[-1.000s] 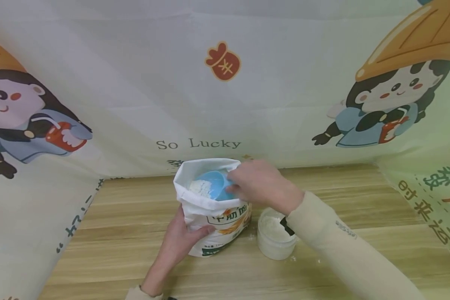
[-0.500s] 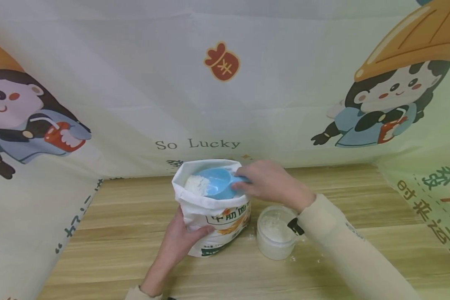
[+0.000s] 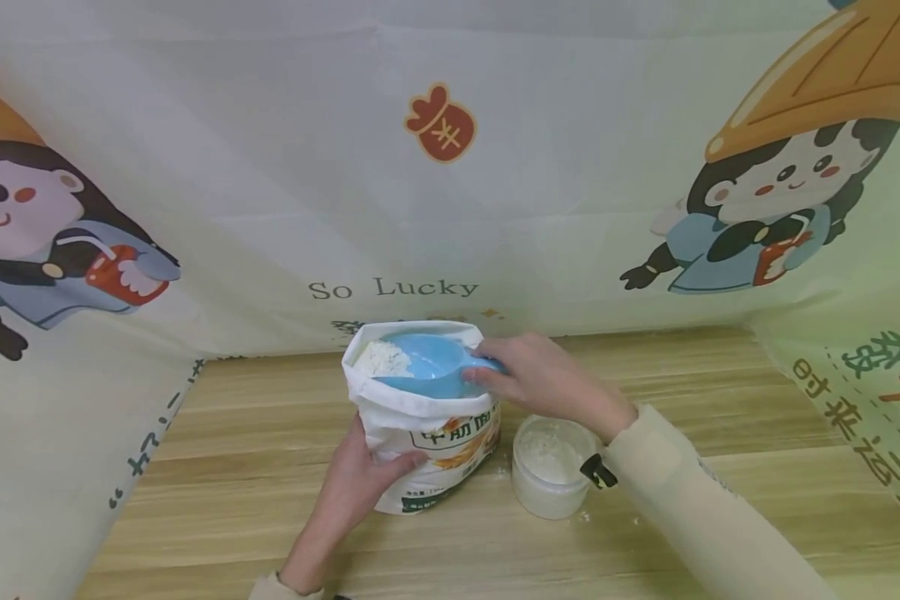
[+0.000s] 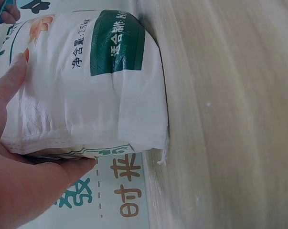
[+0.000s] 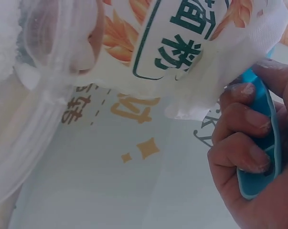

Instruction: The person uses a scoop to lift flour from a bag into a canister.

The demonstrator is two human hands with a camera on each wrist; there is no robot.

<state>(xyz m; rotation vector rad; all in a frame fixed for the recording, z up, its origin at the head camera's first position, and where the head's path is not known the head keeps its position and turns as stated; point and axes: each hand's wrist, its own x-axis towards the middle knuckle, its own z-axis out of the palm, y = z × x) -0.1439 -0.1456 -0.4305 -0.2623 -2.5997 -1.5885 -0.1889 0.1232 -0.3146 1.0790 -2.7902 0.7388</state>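
A white flour bag (image 3: 390,425) stands on the wooden table with its rim folded outward. My left hand (image 3: 360,471) grips its lower left side, thumb across the front and fingers behind, as the left wrist view also shows. My right hand (image 3: 536,371) holds the handle of a blue scoop (image 3: 427,358), fingers curled round it in the right wrist view (image 5: 258,143). The scoop's bowl lies in the bag's mouth, beside a heap of white flour (image 3: 384,358). Right of the bag, below my right wrist, stands a clear round jar (image 3: 549,492) with flour inside.
The wooden table (image 3: 232,467) carries small flour specks near the jar. Behind it hangs a pale printed cloth (image 3: 570,208), which also covers both sides. The bag stands close to the back cloth.
The scoop has come up and levelled in the bag's mouth, so more of its bowl shows. My right hand has shifted slightly right. My left hand keeps its grip on the bag.
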